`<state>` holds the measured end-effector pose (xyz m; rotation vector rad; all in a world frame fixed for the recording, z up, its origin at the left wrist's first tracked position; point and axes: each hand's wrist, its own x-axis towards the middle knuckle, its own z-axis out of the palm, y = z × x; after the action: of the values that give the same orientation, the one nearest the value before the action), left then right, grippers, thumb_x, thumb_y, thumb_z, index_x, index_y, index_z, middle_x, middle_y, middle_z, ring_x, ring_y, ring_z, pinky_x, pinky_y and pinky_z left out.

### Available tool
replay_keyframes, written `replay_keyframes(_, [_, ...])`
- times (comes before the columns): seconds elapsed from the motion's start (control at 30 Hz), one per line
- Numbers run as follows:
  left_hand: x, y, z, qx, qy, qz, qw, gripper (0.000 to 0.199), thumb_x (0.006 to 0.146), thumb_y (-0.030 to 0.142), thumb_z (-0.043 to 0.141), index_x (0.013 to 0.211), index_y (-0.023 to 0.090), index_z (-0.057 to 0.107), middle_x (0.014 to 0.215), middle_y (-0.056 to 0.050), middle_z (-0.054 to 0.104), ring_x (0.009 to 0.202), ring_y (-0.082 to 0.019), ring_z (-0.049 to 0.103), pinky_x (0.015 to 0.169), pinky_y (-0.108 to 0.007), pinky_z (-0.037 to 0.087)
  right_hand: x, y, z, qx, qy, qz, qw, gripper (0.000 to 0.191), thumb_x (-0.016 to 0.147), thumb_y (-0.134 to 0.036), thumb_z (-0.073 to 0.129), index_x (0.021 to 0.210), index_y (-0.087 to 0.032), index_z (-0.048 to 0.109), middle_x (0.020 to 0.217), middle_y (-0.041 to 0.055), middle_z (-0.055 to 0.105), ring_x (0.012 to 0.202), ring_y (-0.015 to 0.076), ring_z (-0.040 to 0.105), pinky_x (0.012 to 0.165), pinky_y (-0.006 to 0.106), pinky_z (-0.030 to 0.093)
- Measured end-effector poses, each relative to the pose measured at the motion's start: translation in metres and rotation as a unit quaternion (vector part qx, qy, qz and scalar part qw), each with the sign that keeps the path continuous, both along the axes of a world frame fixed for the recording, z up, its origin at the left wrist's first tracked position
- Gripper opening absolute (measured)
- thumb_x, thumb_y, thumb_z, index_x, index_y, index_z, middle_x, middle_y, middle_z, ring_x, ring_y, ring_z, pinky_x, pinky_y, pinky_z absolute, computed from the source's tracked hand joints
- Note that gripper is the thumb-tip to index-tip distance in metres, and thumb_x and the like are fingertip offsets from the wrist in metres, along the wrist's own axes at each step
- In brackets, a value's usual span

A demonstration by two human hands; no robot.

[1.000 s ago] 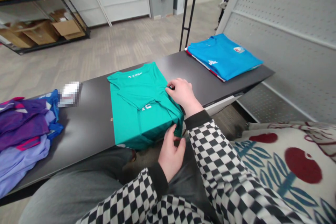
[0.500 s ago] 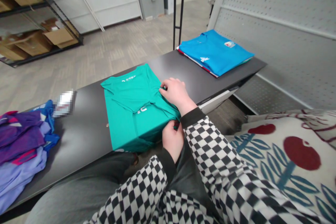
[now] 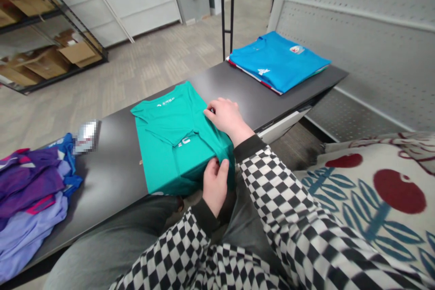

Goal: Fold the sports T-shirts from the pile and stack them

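Teal shirt: on my feed the folded teal-green T-shirt lies on the dark tabletop, right under both hands, its collar pointing away from me and white print just below the neckline.

Right hand: the right hand rests on the shirt's far side at a fold, with its fingers curled down onto the cloth. I can't tell whether it is pinching the fabric or only pressing on it.

Left hand: the left hand is at the shirt's near side, half-closed, its fingers against the folded edge. I can't confirm a firm grip here either.

Beyond the right hand: a folded bright-blue T-shirt sits on the tabletop, over a garment with a red-and-white edge.

Left of the left hand: a loose pile of purple and lilac garments lies on the tabletop, with a pixelated object just beyond it.

Right of the hands: a cream blanket with red and blue shapes fills the lower corner of my view.
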<state>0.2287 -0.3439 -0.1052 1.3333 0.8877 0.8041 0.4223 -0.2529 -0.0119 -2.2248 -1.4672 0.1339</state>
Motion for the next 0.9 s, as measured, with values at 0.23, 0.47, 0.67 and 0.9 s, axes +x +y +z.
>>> replay_keyframes(0.23, [0.011,0.013,0.015,0.002,0.056,0.002,0.998,0.061,0.101,0.066,0.070,0.065,0.024,0.045,0.062,0.005,0.043,0.063,-0.013,0.038,0.062,-0.028,0.038,0.001,0.000,-0.001,-0.001,0.002,0.004,1.000,0.022,0.111,-0.040,0.065,0.118,-0.027,0.082,0.125,0.0126,0.074,0.118,0.0330,0.063,0.104,0.047,0.045])
replay_keyframes(0.47, [-0.019,0.013,0.013,0.111,0.123,-0.015,0.986,0.053,0.112,0.053,0.057,0.069,0.022,0.055,0.065,0.001,0.053,0.065,-0.016,0.046,0.067,-0.031,0.037,0.002,0.002,-0.004,0.002,0.002,0.005,1.000,0.024,0.113,-0.035,0.060,0.115,-0.029,0.083,0.123,0.0114,0.075,0.115,0.0322,0.064,0.102,0.046,0.045])
replay_keyframes(0.67, [-0.019,0.012,0.012,0.149,0.123,0.019,0.981,0.035,0.103,0.053,0.076,0.089,0.022,0.076,0.082,-0.003,0.076,0.076,-0.019,0.069,0.078,-0.031,0.054,0.000,0.001,-0.002,-0.001,-0.002,0.001,1.000,0.026,0.113,-0.035,0.058,0.115,-0.029,0.083,0.124,0.0123,0.074,0.116,0.0326,0.064,0.102,0.046,0.045])
replay_keyframes(0.9, [-0.016,0.010,0.010,0.113,0.071,0.035,0.990,0.042,0.102,0.057,0.077,0.083,0.021,0.077,0.076,-0.002,0.072,0.068,-0.016,0.063,0.069,-0.029,0.054,0.001,0.001,-0.004,0.009,0.002,-0.002,1.000,0.026,0.112,-0.034,0.058,0.113,-0.029,0.083,0.122,0.0122,0.074,0.115,0.0331,0.064,0.103,0.047,0.045])
